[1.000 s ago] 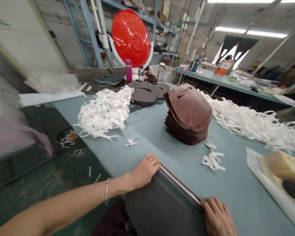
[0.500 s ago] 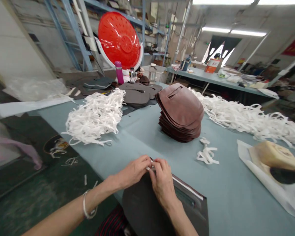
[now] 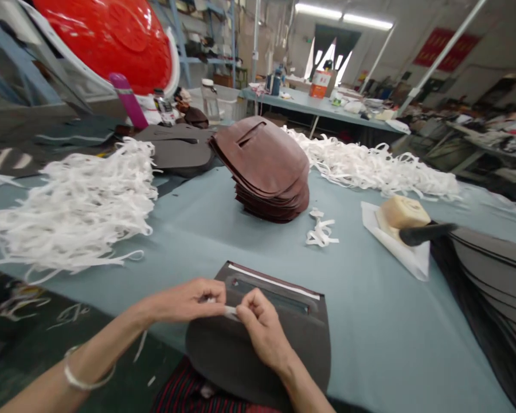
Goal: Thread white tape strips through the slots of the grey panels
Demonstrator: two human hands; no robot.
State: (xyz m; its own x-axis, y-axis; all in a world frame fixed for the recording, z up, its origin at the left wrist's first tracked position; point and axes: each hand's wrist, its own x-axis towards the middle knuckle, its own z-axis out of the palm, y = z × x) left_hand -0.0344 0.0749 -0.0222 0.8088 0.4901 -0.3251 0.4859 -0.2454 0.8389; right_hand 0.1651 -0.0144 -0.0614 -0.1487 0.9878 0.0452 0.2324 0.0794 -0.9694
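My left hand [image 3: 184,301] and my right hand [image 3: 260,327] meet at the near table edge, their fingers pinching a short white strip [image 3: 229,310] together. Beneath them lies a dark grey leather piece [image 3: 279,338] with a long slot, a white band [image 3: 273,281] running along its far edge. My left wrist wears a metal bangle [image 3: 86,378]. Farther off, a tilted stack of brown leather pieces [image 3: 262,166] sits out of reach of both hands. Its lower layers are partly hidden by the top piece.
A large heap of white strips [image 3: 73,212] lies left on the blue-grey table [image 3: 370,338], with more strips [image 3: 370,163] behind and a small bunch [image 3: 320,232] nearby. A beige block on paper [image 3: 402,221] and a dark grey stack [image 3: 485,287] are at right.
The view has swung left. My hands have come together from the piece's two edges and now pinch the white strip at the slot.
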